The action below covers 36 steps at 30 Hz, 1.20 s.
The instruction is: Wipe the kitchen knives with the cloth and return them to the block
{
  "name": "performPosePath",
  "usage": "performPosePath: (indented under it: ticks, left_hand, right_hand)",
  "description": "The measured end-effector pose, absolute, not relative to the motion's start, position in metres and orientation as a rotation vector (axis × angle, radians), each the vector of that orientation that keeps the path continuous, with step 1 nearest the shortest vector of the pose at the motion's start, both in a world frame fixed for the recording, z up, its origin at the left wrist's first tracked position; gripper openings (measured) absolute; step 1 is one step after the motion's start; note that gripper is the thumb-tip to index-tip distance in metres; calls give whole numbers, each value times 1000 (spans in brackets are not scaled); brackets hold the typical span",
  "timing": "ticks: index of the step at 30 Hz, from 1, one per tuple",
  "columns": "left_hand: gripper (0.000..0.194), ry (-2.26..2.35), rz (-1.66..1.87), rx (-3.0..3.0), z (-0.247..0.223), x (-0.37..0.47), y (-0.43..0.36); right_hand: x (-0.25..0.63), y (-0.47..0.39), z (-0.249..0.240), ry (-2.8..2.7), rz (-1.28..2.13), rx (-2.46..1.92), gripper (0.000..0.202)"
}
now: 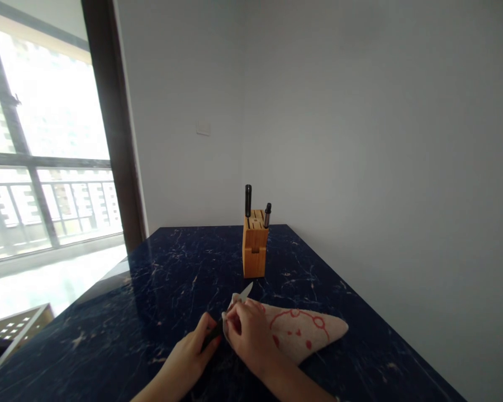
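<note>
My left hand (pixel 190 352) is closed around the black handle of a small kitchen knife (pixel 246 291), whose blade points away from me and a little to the right. My right hand (pixel 251 334) pinches a white cloth with red markings (pixel 295 330) around the blade near the handle. The blade's tip sticks out beyond the cloth. The rest of the cloth spreads on the table to the right, partly under my right wrist. Just beyond the knife tip stands a wooden knife block (pixel 255 257).
In the block's slots stand a black-handled knife (pixel 248 200) and a tool with a black and silver handle (pixel 267 215). The dark blue marbled table (pixel 184 268) runs to the wall. A chair (pixel 29 335) is at the lower left, near a bright window.
</note>
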<state>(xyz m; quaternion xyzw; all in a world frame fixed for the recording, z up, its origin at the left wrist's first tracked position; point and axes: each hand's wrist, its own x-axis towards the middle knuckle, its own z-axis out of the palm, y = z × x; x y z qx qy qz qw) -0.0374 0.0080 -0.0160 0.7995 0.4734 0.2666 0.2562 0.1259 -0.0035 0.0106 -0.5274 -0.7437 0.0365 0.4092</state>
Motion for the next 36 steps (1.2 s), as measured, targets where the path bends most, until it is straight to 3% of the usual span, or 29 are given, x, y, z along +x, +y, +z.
performPosePath:
  ticks: [36]
  left_hand:
    - [13, 1287, 786, 2188, -17, -38, 8]
  right_hand:
    - [127, -2, 8, -1881, 119, -1322, 7]
